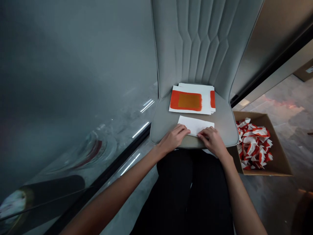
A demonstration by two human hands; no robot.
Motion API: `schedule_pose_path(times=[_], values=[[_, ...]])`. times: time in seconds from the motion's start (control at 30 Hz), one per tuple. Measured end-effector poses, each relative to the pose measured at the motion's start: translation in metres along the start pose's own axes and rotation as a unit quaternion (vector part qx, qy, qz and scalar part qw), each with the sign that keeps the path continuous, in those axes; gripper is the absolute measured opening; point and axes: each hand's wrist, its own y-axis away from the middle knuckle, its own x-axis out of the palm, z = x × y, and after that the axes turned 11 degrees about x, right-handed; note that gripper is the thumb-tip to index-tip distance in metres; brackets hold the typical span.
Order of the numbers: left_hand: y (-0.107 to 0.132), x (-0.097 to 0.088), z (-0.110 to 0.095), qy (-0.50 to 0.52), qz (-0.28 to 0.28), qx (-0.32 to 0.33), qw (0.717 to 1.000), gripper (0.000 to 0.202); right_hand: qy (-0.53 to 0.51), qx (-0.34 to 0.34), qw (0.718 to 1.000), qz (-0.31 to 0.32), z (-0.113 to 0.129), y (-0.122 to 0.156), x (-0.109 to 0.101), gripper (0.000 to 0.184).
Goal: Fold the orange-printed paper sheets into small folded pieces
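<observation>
Your left hand and right hand each pinch the near edge of the white paper, on the chair just right of the frame's centre. It looks partly folded; the painted sheets above it lie flat, unfolded. The box at right already holds many crumpled papers.
</observation>
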Motion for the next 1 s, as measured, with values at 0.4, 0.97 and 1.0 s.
schedule_pose_path(times=[0.4, 0.97, 1.0], values=[[0.008, 0.002, -0.011, -0.19, 0.056, 0.053, 0.979, 0.032, -0.073, 0.04, 0.995, 0.046, 0.002, -0.012, -0.009, 0.006], [0.02, 0.003, -0.014, -0.243, 0.112, 0.075, 0.961, 0.036, -0.018, 0.095, 0.994, 0.049, -0.006, -0.012, -0.016, 0.026], [0.019, 0.004, -0.014, -0.246, 0.115, 0.08, 0.959, 0.036, -0.014, 0.113, 0.992, 0.058, -0.006, -0.013, -0.018, 0.028]])
